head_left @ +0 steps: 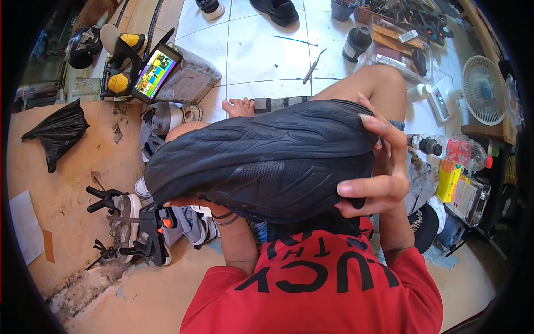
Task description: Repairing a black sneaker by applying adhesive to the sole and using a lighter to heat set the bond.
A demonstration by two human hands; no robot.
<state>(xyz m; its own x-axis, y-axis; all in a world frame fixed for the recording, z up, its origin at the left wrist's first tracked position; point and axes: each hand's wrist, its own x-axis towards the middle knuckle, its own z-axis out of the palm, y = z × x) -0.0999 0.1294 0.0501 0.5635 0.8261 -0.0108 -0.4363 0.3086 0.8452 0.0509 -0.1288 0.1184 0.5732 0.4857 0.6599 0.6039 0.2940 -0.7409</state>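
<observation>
A large black shoe (261, 161) lies sideways across the view, held close over my lap. Its thick, wavy-moulded sole edge faces up and away, and its textured side panel is turned toward me. My right hand (386, 178) grips the right end, thumb and fingers spread around the edge. Under the left end is my left hand (192, 201), supporting the shoe from below; most of its fingers are hidden behind it. A dark band circles my left wrist.
Clamped shoes (130, 228) stand at the left. A phone (157, 72) leans against a box at the upper left. A pointed tool (314, 67) and a dark bottle (356, 44) are on the tiled floor. Right of me are a white fan (484, 89) and plastic bottles (470, 153).
</observation>
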